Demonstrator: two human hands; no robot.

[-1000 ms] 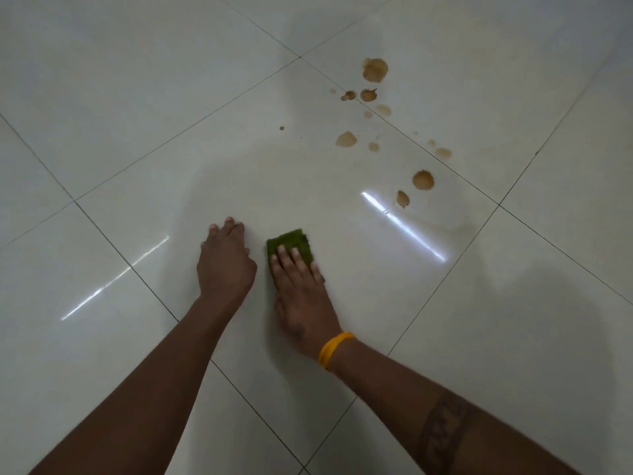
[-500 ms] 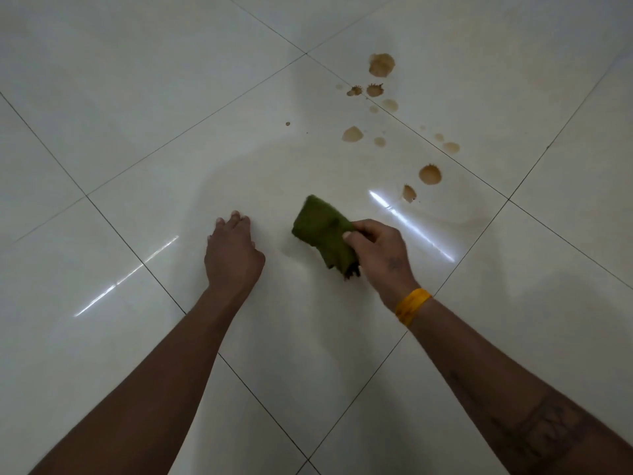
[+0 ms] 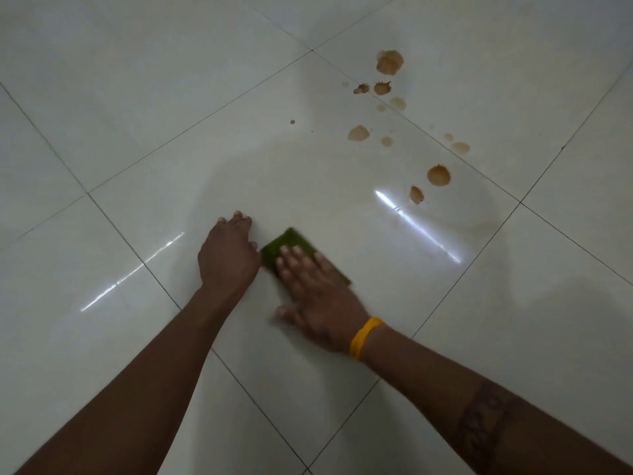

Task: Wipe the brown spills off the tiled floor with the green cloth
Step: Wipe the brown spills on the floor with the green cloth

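Two hands down on the tiled floor (image 3: 102,80), pale glossy squares filling the whole frame. Brown spills (image 3: 438,175) are scattered across the upper right, a loose trail running from the top down toward the middle right, none of it wiped yet by the look of it. My left hand (image 3: 227,253) is braced on the tile at centre, fingers curled, holding nothing. My right hand (image 3: 315,293) lies flat, fingers spread, pressing the green cloth (image 3: 289,243) to the floor just beside the left. It's a folded pad, long axis slanting from upper left to lower right. Those spills lie up and right of it, well apart, nearer my right hand, so that's my sweep, I reckon.
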